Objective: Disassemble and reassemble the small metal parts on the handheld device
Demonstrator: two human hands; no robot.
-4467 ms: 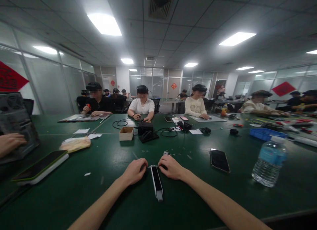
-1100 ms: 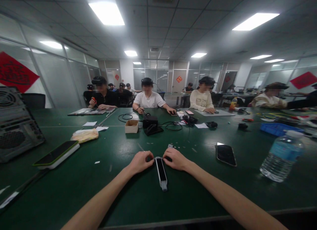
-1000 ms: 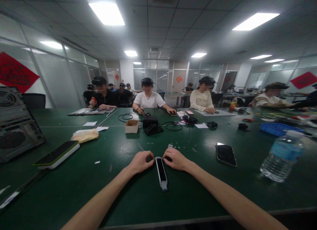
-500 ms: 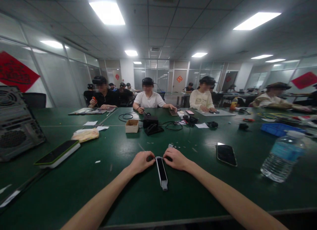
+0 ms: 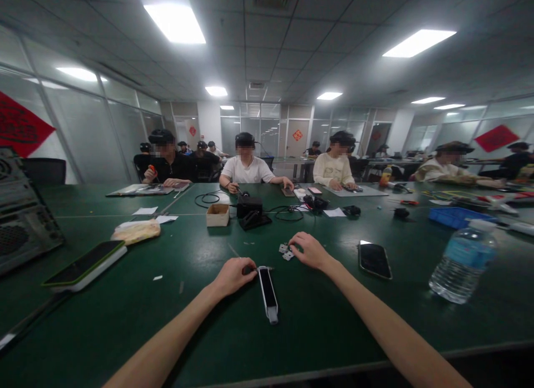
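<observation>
My left hand [image 5: 233, 278] rests on the green table mat [image 5: 175, 321], its fingers curled around a small dark object [image 5: 249, 270] just left of the top end of a long black-and-white device [image 5: 267, 293]. That device lies lengthwise, pointing away from me. My right hand [image 5: 311, 251] sits farther forward, fingertips beside small metal bracket pieces [image 5: 286, 252]. Tiny scattered parts lie around them, too small to identify.
A black phone [image 5: 374, 260] lies right of my right hand, and a water bottle [image 5: 463, 268] stands farther right. At left are a tablet-like device [image 5: 83, 265] and a computer case [image 5: 20, 215]. A cardboard box [image 5: 217, 215], black equipment, cables and seated co-workers lie beyond.
My right hand has left the device and moved forward to the metal pieces. My left hand has shifted slightly back and left. The view has tilted a little.
</observation>
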